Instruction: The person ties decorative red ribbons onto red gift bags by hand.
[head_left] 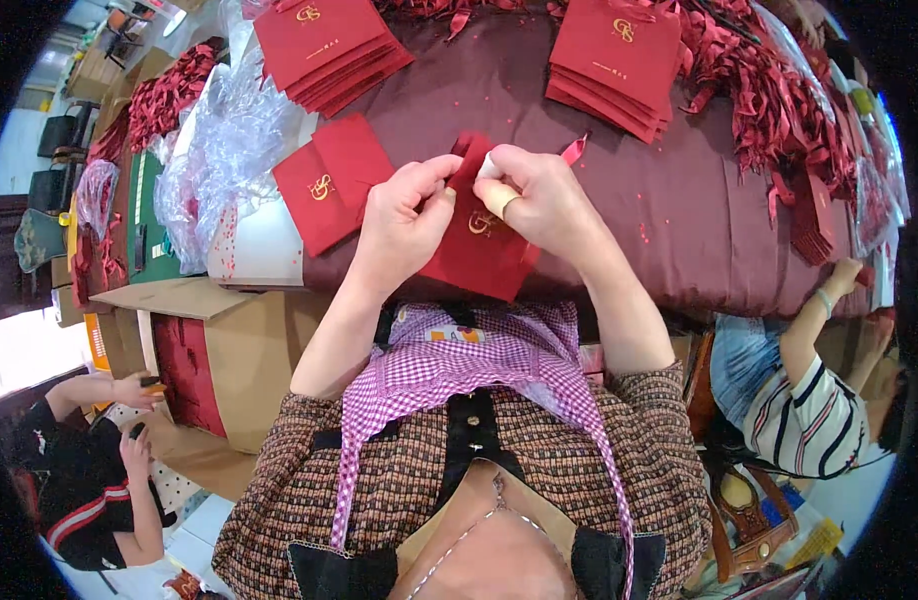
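A flat, matte red rectangular bag with a gold emblem (479,262) is hanging between the two hands, at the near edge of the counter and in front of the wearer's chest. The left hand (411,222) is pinching the bag's upper left side; its grip is closed, thumb against forefinger. The right hand (539,200) is pinching the upper right side, its grip likewise closed on the bag. A small white patch (487,168) is showing at the right fingertips, its nature unclear, and a pale yellow band (496,198) is encircling a digit of that hand. A narrow, glossy red ribbon end (576,149) is projecting just beyond the right knuckles.

Beside the left hand, a square red piece with a gold emblem (334,185) is lying on the counter, covered in dark maroon cloth (619,240). Farther back, a fanned left stack of red bags (329,60) and a similar right stack (614,60) are resting well apart. A tangled heap of dark red ribbons (759,130) is covering the right side. Crumpled clear plastic wrapping (224,140) is lying at the left. Below it, a brown cardboard box (264,370) is standing open. A person in a striped shirt (814,420) is working at the right.
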Motion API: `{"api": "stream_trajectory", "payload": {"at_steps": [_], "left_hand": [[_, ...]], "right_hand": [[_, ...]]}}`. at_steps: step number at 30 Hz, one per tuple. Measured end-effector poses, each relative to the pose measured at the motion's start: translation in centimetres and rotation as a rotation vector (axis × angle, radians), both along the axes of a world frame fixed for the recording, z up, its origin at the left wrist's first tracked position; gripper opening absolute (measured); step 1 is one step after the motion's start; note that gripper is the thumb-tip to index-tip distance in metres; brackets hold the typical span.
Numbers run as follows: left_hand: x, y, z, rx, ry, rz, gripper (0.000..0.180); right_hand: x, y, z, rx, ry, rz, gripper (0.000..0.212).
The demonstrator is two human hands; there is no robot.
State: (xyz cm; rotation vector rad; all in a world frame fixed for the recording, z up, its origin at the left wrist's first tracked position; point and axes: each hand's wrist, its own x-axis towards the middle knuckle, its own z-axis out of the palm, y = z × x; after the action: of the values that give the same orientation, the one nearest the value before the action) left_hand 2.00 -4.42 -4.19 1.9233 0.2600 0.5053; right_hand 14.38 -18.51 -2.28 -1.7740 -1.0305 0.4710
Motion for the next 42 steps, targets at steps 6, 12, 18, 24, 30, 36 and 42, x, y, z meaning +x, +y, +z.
{"api": "stream_trajectory", "payload": {"at_steps": [6, 12, 18, 24, 30, 36, 42], "left_hand": [[0.6, -0.6, 0.3, -0.055, -0.070, 0.032, 0.025], [0.4, -0.5, 0.1, -0.232, 0.024, 0.062, 0.024], [0.1, -0.7, 0.7, -0.179, 0.069, 0.046, 0.028], [0.0, -0.9, 1.0, -0.138, 0.056, 0.051, 0.028], [0.0, -1.1, 0.9, -0.096, 0.045, 0.061, 0.027], [-0.2, -1.2, 1.2, -0.081, 0.048, 0.059, 0.025], [0.0, -1.3, 1.0, -0.008, -0.018, 0.076, 0.023]], "right_hand": [[-0.9, -0.1, 0.9, 0.062, -0.001, -0.040, 0.009], [-0.8, -0.7, 0.3, 0.057, -0.076, -0.132, 0.009], [-1.1, -0.5, -0.7, 0.097, -0.073, -0.170, 0.009], [-1.2, -0.5, -0.7, 0.119, -0.048, -0.182, 0.010], [-1.3, -0.7, -0.4, 0.098, -0.066, -0.152, 0.012], [-1.9, -0.5, -0.2, 0.101, -0.118, -0.192, 0.010], [-2.1, -0.1, -0.6, 0.146, -0.421, -0.216, 0.013]]}}
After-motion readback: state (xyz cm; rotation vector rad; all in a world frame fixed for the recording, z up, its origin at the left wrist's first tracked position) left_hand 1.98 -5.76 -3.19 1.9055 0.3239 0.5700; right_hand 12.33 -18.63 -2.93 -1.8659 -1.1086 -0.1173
